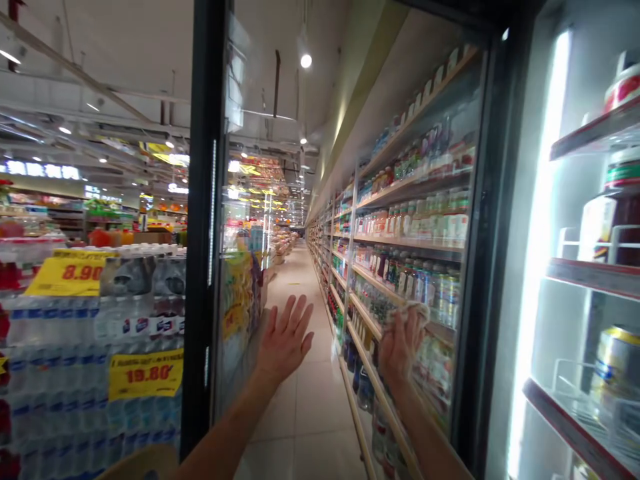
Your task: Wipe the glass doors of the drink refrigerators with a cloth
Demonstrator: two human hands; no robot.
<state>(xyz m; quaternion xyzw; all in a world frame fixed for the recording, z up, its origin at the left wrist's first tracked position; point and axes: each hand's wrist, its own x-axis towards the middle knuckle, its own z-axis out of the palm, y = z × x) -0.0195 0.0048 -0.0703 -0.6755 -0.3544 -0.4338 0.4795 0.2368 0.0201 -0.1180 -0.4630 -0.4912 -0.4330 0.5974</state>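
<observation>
A glass cooler door (320, 320) with a dark frame (203, 220) stands swung out in front of me. Toward its left side, my left hand (287, 337) is raised with the fingers spread and holds nothing; it appears to lie against the glass. Farther right, my right hand (397, 350) presses a whitish cloth (416, 317) to the pane. The fingers are bent over the cloth, which bunches out past them. Shelves of bottles show in the glass behind both hands.
Right of the door, a lit cooler holds shelves (595, 277) with cans and bottles, beside a bright light strip (543, 220). At the left stand stacked packs of water bottles (55, 373) with yellow price signs (146, 375). Pale floor tiles (315, 400) show through the glass.
</observation>
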